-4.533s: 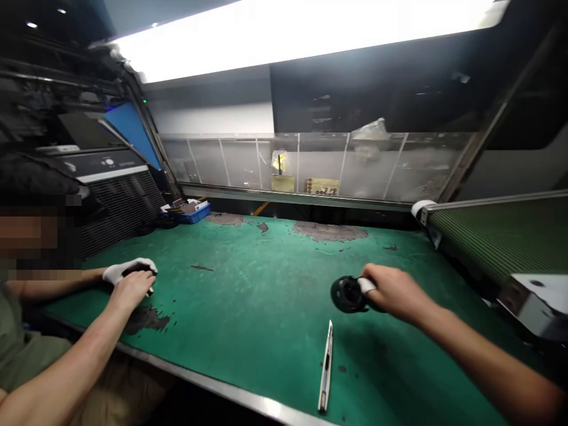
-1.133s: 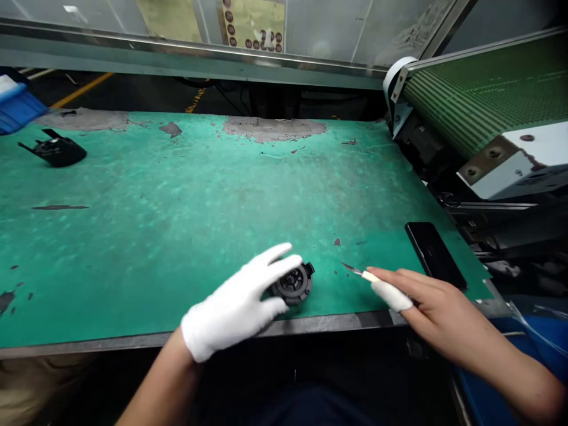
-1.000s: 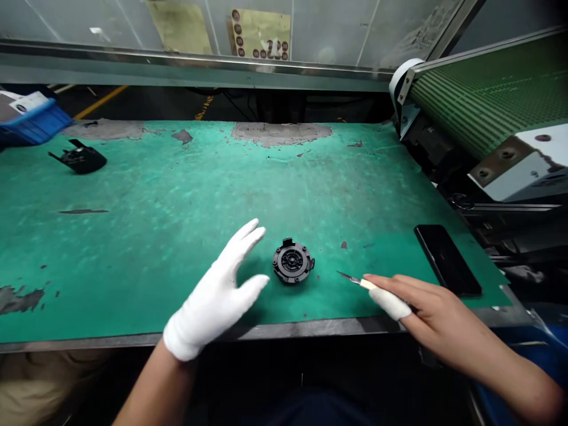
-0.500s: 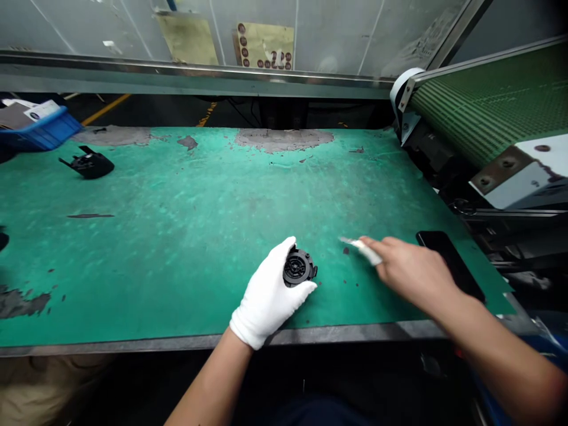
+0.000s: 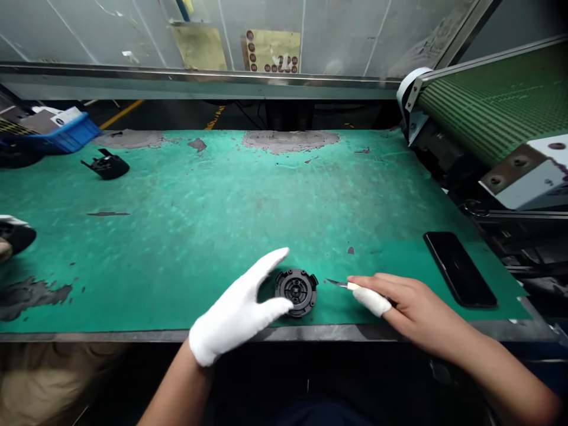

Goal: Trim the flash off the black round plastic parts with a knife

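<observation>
Your left hand [image 5: 237, 310] was spread; your right hand [image 5: 412, 299] pinched the knife [image 5: 344, 285]. The disc [image 5: 298, 290] by the worktop's front edge [image 5: 328, 333] likely needed holding.

- The person's left grip [image 5: 239, 313], gloved in white, is spread wide, slanting far and right.
- The right grip [image 5: 412, 307], thumb white-covered, is pinched, pointing left.
- Both forearms [image 5: 177, 384] are bare.
</observation>
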Motion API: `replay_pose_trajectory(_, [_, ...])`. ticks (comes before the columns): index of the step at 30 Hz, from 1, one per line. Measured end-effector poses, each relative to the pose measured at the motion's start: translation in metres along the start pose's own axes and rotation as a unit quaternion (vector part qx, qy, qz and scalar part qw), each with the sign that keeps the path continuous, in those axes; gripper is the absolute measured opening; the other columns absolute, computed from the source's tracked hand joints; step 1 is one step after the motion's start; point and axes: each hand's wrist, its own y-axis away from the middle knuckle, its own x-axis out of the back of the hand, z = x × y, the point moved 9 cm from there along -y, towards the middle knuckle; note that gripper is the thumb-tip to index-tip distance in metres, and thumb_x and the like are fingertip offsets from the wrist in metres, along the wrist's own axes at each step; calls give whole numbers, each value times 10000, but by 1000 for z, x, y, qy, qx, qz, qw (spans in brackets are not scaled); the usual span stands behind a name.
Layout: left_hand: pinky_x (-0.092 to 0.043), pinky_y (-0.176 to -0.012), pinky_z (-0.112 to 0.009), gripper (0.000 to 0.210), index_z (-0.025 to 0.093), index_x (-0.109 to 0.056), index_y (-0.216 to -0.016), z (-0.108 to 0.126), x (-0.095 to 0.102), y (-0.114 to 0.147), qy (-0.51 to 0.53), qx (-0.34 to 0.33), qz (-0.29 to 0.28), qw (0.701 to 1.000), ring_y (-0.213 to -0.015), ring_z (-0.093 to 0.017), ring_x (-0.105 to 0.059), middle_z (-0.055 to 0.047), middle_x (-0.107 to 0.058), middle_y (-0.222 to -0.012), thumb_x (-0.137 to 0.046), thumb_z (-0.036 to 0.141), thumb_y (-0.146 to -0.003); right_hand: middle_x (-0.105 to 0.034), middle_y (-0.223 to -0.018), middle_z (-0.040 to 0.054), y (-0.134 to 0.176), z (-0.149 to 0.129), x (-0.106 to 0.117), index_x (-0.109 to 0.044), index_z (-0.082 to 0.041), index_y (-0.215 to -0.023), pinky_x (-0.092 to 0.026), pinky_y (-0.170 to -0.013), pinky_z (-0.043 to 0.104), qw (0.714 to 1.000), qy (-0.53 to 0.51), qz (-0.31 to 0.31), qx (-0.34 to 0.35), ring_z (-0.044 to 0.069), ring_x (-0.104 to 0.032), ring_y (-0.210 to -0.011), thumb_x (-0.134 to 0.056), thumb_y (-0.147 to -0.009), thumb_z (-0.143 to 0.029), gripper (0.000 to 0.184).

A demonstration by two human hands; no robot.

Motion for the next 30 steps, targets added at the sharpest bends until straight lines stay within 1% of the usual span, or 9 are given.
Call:
replay_pose_trajectory(4, [-310,-1241,-524,1164,277,-189,-1576,-4,-25,8,34,35,86,995,-1495,-332,-335,-108,-318,-1631,-884,428,-655,-711,-965,30,-13,-24,2,-596,-348,-1384,-504,-716,307,998,55,-6,36,189,-677,-835,-441,-1025,-294,394])
replay_pose_trajectory(9, [-395,-1199,-485,911,192,-306,-1517,3,-41,5,-2,20,187,982,-1388,-298,-494,-135,-510,-1478,-774,402,-763,-717,-959,35,-34,-34,8,-617,-357,-1368,-492,-693,297,981,179,0,73,198,-680,-836,-490,-982,-243,422])
replay_pose_trajectory(11, [-398,-1201,-463,854,187,-343,-1498,5,-40,4,-17,12,189,982,-1375,-282,-507,-124,-525,-1464,-755,371,-772,-727,-966,45,-44,-11,20,-622,-345,-1370,-473,-629,294,970,239,16,32,219,-683,-828,-519,-938,-218,462])
replay_pose_trajectory(14, [-386,-1215,-446,840,194,-363,-1492,4,-38,5,-19,20,164,986,-1388,-266,-496,-108,-516,-1486,-751,324,-758,-754,-1032,74,-48,53,55,-660,-331,-1333,-411,-513,293,944,295,58,-132,259,-698,-774,-514,-911,-234,457])
replay_pose_trajectory(17, [-347,-1240,-432,885,198,-328,-1523,5,-35,4,-8,10,116,993,-1426,-257,-456,-95,-481,-1532,-746,290,-748,-730,-1233,46,-40,84,69,-653,-351,-1333,-518,-652,352,951,249,81,-166,310,-711,-982,-498,-910,-232,466])
replay_pose_trajectory(20, [-321,-1250,-441,951,273,-277,-1562,3,-29,4,0,0,34,999,-1470,-262,-396,-40,-403,-1597,-750,259,-737,-693,-1319,13,-30,60,46,-640,-324,-1336,-539,-901,383,987,140,53,-63,260,-660,-1161,-462,-908,-161,491])
replay_pose_trajectory(24, [-328,-1239,-478,994,387,-242,-1568,2,-20,11,12,4,-41,999,-1485,-274,-371,16,-356,-1621,-742,177,-734,-725,-1187,35,-14,-1,6,-574,-317,-1402,-550,-841,320,998,47,-12,42,189,-695,-1002,-437,-955,-150,496])
replay_pose_trajectory(27, [-334,-1235,-488,1089,341,-226,-1576,5,-20,15,47,22,-4,999,-1490,-300,-355,-42,-340,-1629,-853,300,-686,-712,-1104,45,-9,-26,-12,-535,-321,-1437,-543,-792,307,997,21,-42,53,182,-689,-925,-432,-976,-153,501])
replay_pose_trajectory(30, [-397,-1197,-505,1121,270,-260,-1557,5,-29,15,79,52,82,992,-1426,-323,-449,-108,-444,-1552,-894,422,-645,-695,-1094,44,-10,-37,-19,-527,-325,-1442,-530,-779,316,996,35,-52,57,196,-684,-917,-462,-935,-108,556])
